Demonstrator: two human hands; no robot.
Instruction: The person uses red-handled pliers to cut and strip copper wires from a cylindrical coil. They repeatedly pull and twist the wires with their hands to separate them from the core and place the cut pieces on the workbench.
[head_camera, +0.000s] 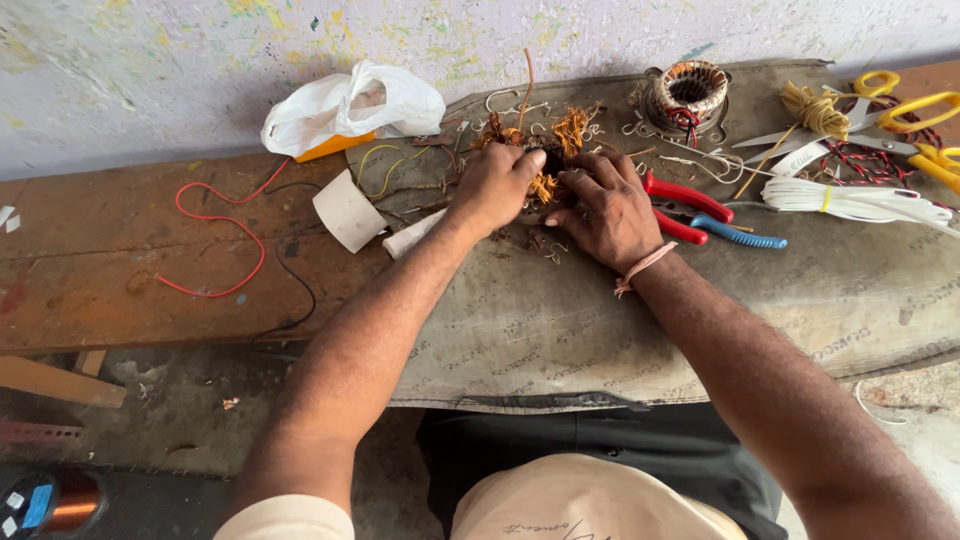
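Both hands close on a tangle of copper-coloured winding wire (556, 160), which sits on a grey sacking mat (560, 320) spread over the wooden tabletop (120, 270). Left hand (492, 186): grip clenched over the left side of the bundle, thumb pressing down near a dark core part at the middle. Right hand (612, 208): fingers (585, 182) spread and curled onto the bundle's right side, pinning it; whether they pinch a single strand cannot be told, the wires being too fine and partly hidden.

Landmark is the wire bundle. Just right of it, touching the right hand's outer edge, lie red-handled pliers (685, 205) and a blue-handled tool (738, 237). Beyond and right of the bundle stands a small wound stator coil (688, 92). Farther right: a coil of white cable (850, 200), a hank of yellow cord (815, 108), yellow-handled scissors (900, 112). Left of the bundle: scraps of white paper (347, 210), a white plastic bag (345, 108) over something orange, then a loose red wire (215, 245) looping over bare wood. Bent metal hooks and wire offcuts scatter beyond the bundle.

Risks, as judged:
- Cut wire ends stick out around bare fingers; a hard pull could prick or scrape skin.
- Strands are knotted; tugging may snap thin wire or tighten the knot.
- The pliers lie against the working hand; a sideways sweep could knock them along the mat.
- Small offcuts could scatter off the mat edge and be lost.
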